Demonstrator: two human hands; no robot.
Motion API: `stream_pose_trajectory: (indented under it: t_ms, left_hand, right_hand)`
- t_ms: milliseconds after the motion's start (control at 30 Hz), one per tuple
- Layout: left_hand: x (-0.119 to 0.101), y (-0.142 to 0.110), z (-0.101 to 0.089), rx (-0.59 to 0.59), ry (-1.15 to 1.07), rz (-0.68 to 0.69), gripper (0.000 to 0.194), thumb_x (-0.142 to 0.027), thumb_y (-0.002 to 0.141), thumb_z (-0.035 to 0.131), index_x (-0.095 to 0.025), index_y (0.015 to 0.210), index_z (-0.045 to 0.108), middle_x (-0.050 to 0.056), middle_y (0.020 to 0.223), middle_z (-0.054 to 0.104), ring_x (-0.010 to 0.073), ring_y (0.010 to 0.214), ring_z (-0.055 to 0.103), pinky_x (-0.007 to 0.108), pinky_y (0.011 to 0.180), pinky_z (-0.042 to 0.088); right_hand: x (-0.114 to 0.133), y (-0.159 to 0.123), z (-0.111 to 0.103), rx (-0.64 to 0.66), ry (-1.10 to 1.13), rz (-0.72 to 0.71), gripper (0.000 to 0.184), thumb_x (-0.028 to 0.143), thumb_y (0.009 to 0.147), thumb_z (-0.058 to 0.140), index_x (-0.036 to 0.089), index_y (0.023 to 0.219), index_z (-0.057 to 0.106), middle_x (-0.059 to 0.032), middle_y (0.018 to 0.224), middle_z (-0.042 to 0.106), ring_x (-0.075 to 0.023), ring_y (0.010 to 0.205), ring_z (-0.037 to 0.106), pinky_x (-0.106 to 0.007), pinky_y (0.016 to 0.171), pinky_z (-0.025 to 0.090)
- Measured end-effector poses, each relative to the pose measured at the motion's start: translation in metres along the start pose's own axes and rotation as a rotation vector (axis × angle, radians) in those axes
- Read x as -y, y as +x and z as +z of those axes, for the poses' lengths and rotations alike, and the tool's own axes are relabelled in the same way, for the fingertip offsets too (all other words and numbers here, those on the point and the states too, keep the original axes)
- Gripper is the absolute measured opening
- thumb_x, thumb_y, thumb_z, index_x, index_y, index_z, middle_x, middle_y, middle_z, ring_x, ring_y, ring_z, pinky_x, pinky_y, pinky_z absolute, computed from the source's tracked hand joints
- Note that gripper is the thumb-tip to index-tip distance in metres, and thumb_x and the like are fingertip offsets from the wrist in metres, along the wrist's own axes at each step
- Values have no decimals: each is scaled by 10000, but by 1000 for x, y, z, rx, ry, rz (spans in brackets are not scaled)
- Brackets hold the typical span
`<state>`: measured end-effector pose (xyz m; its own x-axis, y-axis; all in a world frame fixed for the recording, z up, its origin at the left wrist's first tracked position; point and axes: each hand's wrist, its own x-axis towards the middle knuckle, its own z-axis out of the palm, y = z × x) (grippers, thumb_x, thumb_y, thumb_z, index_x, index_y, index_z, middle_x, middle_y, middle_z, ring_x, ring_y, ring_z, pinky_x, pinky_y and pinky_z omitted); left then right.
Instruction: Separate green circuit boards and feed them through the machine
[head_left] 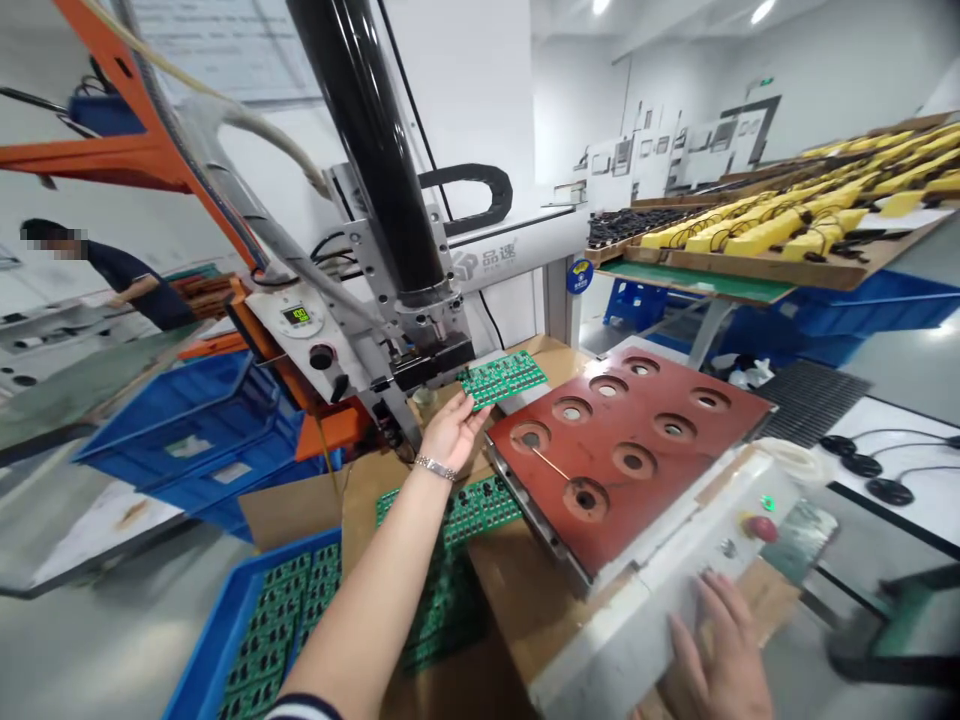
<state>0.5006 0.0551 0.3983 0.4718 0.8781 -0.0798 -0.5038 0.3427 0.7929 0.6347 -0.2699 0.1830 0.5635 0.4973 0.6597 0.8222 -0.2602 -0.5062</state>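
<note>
My left hand (452,430), with a metal watch band on its wrist, pinches the near edge of a green circuit board panel (504,378) under the machine head. Beside it lies a red-brown fixture plate (637,450) with several round recesses and a thin rod across two of them. My right hand (721,645) rests on the light grey control panel (637,625) at the plate's near side, fingers spread close to its buttons. A red knob (762,528) and a green-lit button (767,503) are just beyond those fingers. More green boards (484,510) lie below my left forearm.
A blue bin (206,610) of green boards stands at the lower left, with stacked blue crates (187,410) behind. The machine's black cylinder (367,130) rises ahead. Yellow parts (750,235) fill a table at right. A person (127,275) works at far left.
</note>
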Motion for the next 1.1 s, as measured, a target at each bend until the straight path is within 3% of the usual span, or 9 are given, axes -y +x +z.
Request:
stream_pose_trajectory:
  t_ms: [533, 767, 1100]
  left_hand:
    - [2, -4, -1, 9, 0, 14, 104, -56, 820, 588, -112, 888, 644, 36, 915, 686, 146, 774, 656, 315, 671, 562]
    - [1, -8, -3, 2, -18, 22, 179, 21, 826, 529, -92, 855, 664, 48, 847, 715, 116, 745, 671, 254, 697, 568]
    - [-1, -2, 0, -36, -3, 34, 82, -100, 835, 589, -117, 898, 638, 38, 904, 681, 150, 777, 658, 314, 661, 567]
  right_hand:
    - [3, 4, -2, -11, 0, -26, 562, 520, 860, 449, 134, 1267, 417, -191, 1227, 480, -381, 1224, 418, -627, 964, 391]
    - [3, 4, -3, -17, 10, -22, 556, 514, 862, 449, 158, 1287, 404, -179, 1235, 481, -368, 1225, 422, -622, 975, 387]
    - [2, 2, -1, -17, 9, -7, 548, 505, 862, 454, 158, 1284, 412, -181, 1256, 467, -373, 1232, 417, -626, 970, 390]
